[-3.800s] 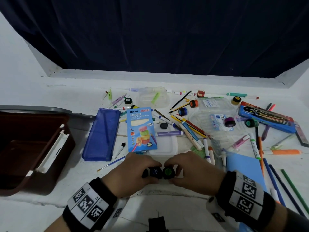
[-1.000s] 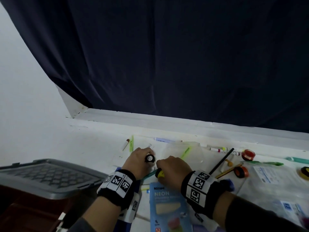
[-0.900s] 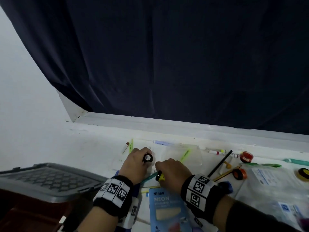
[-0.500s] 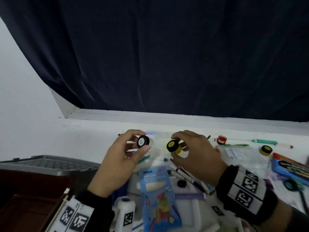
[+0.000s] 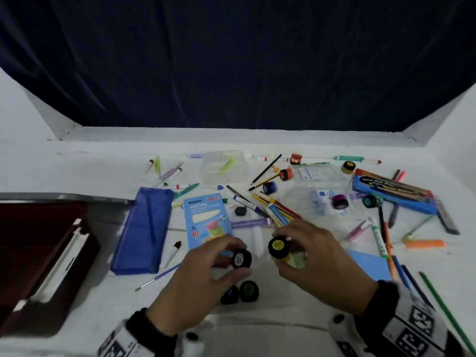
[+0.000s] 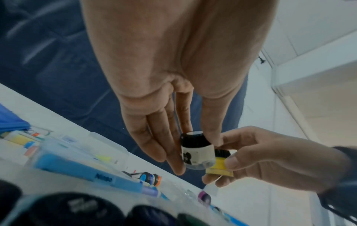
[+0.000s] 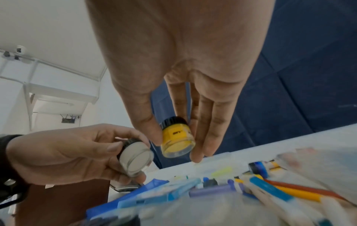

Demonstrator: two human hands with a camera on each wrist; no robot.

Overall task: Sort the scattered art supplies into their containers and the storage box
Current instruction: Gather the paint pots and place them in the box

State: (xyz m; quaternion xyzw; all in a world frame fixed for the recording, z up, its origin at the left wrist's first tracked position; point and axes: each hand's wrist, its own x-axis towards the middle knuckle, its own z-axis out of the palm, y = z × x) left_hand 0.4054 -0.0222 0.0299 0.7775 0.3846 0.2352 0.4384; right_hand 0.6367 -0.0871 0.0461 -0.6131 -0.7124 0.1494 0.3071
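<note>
Currently left hand (image 5: pixel 203 276) pinches a white paint jar (image 5: pixel 241 258), right hand (image 5: pixel 316 266) pinches a yellow paint jar (image 5: pixel 278 247); both sit lower centre of the head view, just above two dark-capped jars (image 5: pixel 240 292) on the table (image 5: pixel 77 171). Brown storage box (image 5: pixel 38 253) sits at left edge.

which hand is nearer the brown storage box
Left. The left hand, holding a white paint jar, is on the side of the storage box; the right hand, holding a yellow jar, is farther off.
</note>
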